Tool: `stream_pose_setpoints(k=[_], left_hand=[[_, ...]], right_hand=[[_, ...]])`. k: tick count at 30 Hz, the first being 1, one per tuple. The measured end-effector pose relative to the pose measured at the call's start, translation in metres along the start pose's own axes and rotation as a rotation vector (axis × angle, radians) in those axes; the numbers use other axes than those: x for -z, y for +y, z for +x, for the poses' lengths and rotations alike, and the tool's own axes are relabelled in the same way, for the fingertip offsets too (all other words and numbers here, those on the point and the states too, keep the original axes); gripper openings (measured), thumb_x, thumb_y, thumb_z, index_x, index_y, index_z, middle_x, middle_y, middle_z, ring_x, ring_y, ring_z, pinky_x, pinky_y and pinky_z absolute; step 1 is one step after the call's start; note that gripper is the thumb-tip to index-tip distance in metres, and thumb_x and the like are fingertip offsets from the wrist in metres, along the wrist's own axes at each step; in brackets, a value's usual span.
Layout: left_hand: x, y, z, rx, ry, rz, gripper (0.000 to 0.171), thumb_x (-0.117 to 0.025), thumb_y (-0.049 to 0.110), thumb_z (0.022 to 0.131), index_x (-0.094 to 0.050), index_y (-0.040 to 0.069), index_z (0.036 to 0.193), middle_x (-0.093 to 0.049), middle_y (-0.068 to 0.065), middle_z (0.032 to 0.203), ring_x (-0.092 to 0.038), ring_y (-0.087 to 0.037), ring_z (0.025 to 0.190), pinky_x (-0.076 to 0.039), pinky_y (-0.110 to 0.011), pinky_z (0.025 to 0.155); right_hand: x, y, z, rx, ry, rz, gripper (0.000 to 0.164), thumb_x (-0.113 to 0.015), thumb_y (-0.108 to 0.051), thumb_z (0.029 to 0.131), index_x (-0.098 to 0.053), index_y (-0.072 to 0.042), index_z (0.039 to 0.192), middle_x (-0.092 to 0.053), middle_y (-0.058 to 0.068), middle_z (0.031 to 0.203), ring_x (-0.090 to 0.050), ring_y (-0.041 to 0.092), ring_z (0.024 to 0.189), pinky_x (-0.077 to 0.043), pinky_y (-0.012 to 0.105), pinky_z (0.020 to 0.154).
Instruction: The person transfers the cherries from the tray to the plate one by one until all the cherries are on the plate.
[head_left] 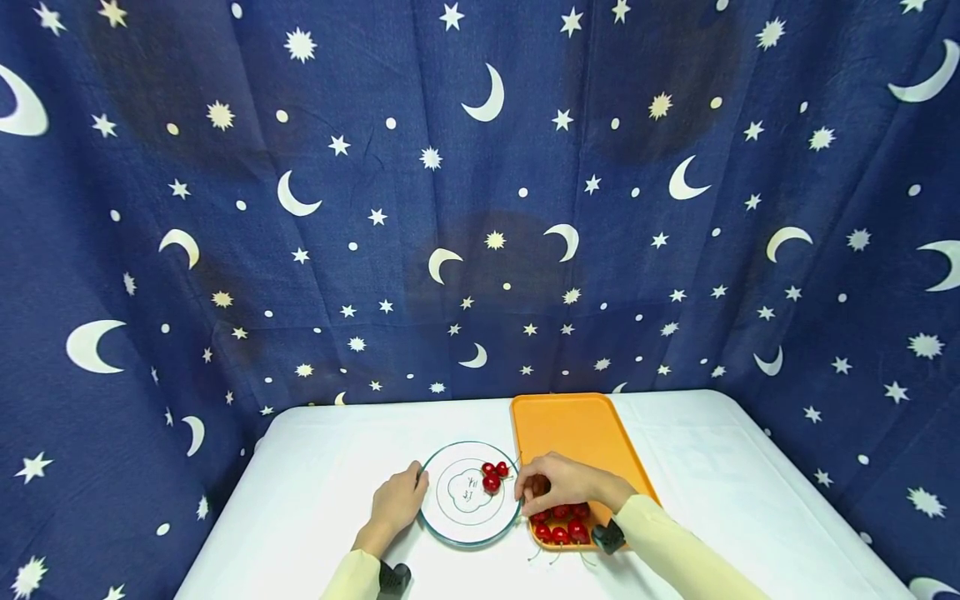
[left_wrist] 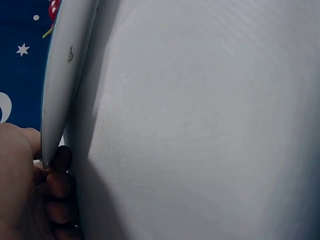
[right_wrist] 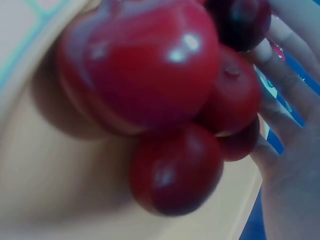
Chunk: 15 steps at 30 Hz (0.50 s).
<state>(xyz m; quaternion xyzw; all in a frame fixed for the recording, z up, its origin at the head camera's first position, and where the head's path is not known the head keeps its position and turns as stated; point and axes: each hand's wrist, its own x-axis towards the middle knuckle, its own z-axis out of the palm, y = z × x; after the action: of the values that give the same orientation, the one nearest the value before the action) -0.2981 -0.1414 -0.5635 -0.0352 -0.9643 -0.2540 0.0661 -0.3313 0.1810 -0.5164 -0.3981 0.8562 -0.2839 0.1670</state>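
A round white plate (head_left: 468, 529) with a blue-green rim and a printed design stands on the table, with several red cherries (head_left: 491, 483) at its right side. My left hand (head_left: 397, 502) grips the plate's left edge; in the left wrist view the thumb is above the rim and curled fingers (left_wrist: 61, 185) are below. My right hand (head_left: 562, 483) bends over the near left part of an orange tray (head_left: 573, 429), beside the plate. In the right wrist view its fingers (right_wrist: 282, 75) reach behind cherries (right_wrist: 177, 170), close to a dark one. I cannot tell whether they pinch it.
More cherries (head_left: 560, 536) lie in the tray's near end, some stems hanging over its front edge. A white cloth (head_left: 315, 500) covers the table. Behind and at both sides hangs a dark blue curtain (head_left: 480, 208) with moons and stars.
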Motion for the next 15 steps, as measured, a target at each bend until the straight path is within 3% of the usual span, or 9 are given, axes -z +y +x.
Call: stream_pose_setpoints(k=[7,15], left_hand=[[0.0000,0.0001,-0.0007,-0.007,0.007,0.004,0.022,-0.049,0.025,0.106,-0.059,0.011,0.094,-0.047,0.001,0.064,-0.042,-0.013,0.057,-0.029,-0.027,0.055],[0.0020,0.0026,-0.0021,-0.001,0.002,0.006,0.021,-0.049,0.026,0.106,-0.058,0.012,0.093,-0.048,0.001,0.065,-0.043,-0.013,0.058,-0.030,-0.028,0.056]], right_hand=[[0.0004,-0.0032,-0.0019,-0.003,-0.027,0.033,0.021,-0.080,-0.038,0.090,-0.074,-0.023,0.104,-0.068,-0.015,0.081,-0.055,-0.005,0.075,-0.045,0.019,0.080],[0.0002,-0.0019,-0.0011,0.040,-0.043,0.072,0.027,-0.083,-0.034,0.087,-0.073,-0.018,0.107,-0.069,-0.009,0.083,-0.056,-0.006,0.074,-0.050,0.019,0.076]])
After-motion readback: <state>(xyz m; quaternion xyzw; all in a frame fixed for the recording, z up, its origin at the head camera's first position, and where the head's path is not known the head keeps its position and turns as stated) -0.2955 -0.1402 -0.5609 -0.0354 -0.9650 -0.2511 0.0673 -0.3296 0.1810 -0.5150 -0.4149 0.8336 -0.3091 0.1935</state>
